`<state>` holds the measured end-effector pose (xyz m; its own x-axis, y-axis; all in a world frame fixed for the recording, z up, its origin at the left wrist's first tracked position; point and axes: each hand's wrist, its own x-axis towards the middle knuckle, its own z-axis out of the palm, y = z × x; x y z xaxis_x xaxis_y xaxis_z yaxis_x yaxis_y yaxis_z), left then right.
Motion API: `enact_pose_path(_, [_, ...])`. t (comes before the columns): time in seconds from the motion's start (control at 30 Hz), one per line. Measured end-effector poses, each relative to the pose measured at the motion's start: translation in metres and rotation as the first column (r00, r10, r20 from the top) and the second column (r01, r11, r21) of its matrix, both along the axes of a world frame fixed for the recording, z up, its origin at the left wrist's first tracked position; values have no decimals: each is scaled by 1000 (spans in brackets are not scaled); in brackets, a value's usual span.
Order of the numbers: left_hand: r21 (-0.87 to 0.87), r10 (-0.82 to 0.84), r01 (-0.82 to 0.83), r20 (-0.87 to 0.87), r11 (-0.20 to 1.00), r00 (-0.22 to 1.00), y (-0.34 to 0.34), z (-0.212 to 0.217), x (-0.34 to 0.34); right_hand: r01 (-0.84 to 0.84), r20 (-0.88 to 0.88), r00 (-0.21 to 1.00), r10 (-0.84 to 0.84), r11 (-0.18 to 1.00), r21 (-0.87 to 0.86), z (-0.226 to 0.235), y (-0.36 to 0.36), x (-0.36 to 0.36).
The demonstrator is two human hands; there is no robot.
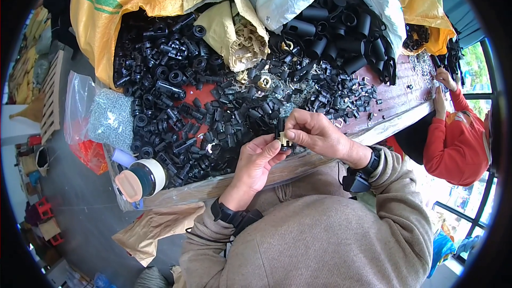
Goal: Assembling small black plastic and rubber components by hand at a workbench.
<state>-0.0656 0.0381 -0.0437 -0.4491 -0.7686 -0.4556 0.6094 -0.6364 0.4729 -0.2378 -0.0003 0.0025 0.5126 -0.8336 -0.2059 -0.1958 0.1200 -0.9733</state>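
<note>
My left hand is closed, its thumb and fingers pinching a small black plastic part near the table's front edge. From the right, my right hand pinches a small cream plastic piece that sits against the black part. The fingers hide much of both pieces, so how they fit together does not show. Just beyond my hands lies a spread of small black plastic clips. To the left, black cylindrical fittings are heaped up. Metal springs or hooks lie scattered among the black parts.
Open sacks along the back hold black tubes and cream plastic pieces. At the left stand a clear bag of small metal parts and a lidded jar. A co-worker in red works at the table's right end.
</note>
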Motion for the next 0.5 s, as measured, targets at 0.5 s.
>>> enact_pose_path(0.5, [48, -55, 50, 101, 998, 993, -10, 8, 6, 174, 150, 966, -212, 957, 234, -13, 2, 8])
